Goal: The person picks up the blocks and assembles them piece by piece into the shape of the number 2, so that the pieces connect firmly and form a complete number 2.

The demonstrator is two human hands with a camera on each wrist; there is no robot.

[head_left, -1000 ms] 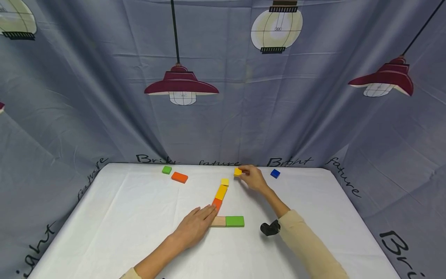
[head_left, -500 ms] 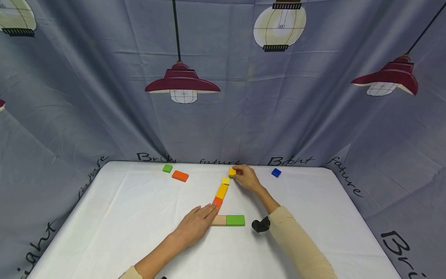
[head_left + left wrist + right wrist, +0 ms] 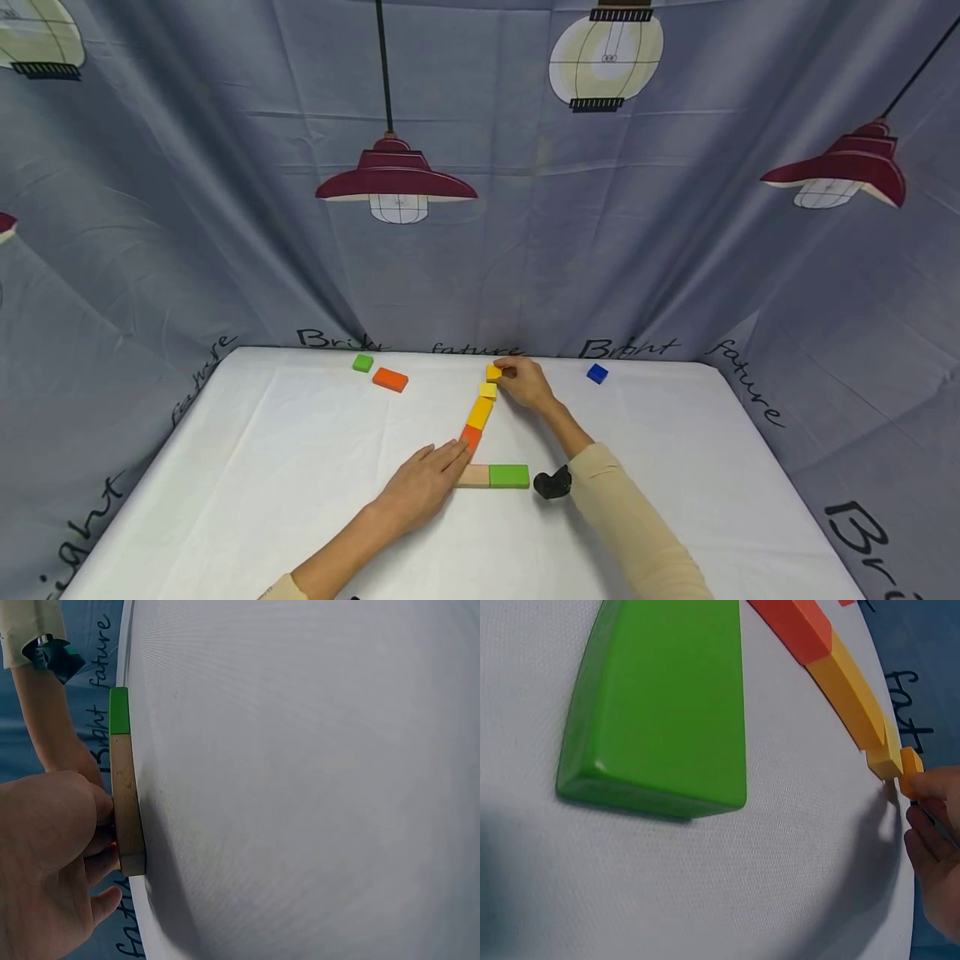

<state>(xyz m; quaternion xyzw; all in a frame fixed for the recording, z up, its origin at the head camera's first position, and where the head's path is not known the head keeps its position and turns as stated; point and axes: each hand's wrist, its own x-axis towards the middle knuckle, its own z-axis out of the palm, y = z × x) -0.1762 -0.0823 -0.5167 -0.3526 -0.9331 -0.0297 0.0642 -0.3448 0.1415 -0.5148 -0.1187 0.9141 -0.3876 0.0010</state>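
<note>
My right hand (image 3: 527, 383) pinches a small yellow block (image 3: 492, 373) between thumb and fingers at the far end of a slanting row. In the right wrist view, this held block (image 3: 910, 771) is right at the end of a pale yellow block (image 3: 886, 759). The row runs from the pale yellow block through a longer yellow block (image 3: 480, 412) to an orange-red block (image 3: 471, 435). My left hand (image 3: 420, 487) lies with extended fingers over the row's near end, hiding part of it. Beside those fingers, a beige block (image 3: 476, 476) meets a green block (image 3: 509, 477) end to end.
At the back left of the white table (image 3: 300, 467) lie a small green block (image 3: 363, 363) and an orange block (image 3: 390, 380). A blue block (image 3: 597, 373) sits at the back right. A grey-blue printed curtain (image 3: 480, 275) stands behind the table.
My right hand has carried the small yellow block leftward and slightly down, to the far end of the row. The left hand has stayed in place on the blocks.
</note>
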